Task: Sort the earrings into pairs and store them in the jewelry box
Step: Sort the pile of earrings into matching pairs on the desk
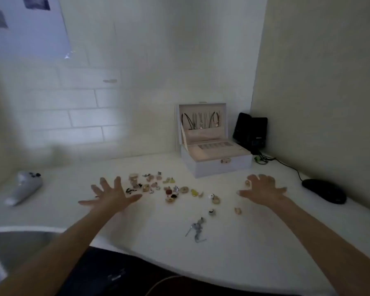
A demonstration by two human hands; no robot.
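Observation:
Several small earrings (171,190) lie scattered on the white table (233,248), in gold, pink, yellow, red and black. A long silver pair (197,228) lies nearest me. The white jewelry box (220,165) stands at the back with its lid up; necklaces hang inside the lid. My left hand (111,196) hovers left of the pile, fingers spread and holding nothing. My right hand (263,190) is spread out to the right of the pile, also holding nothing. One gold earring (247,183) lies by its fingers.
A black mouse (324,191) with its cable lies at the right. Dark devices (250,130) stand in the back corner beside the box. A grey tube-like object (25,188) lies at the left. A metal sink (15,244) sits at the lower left.

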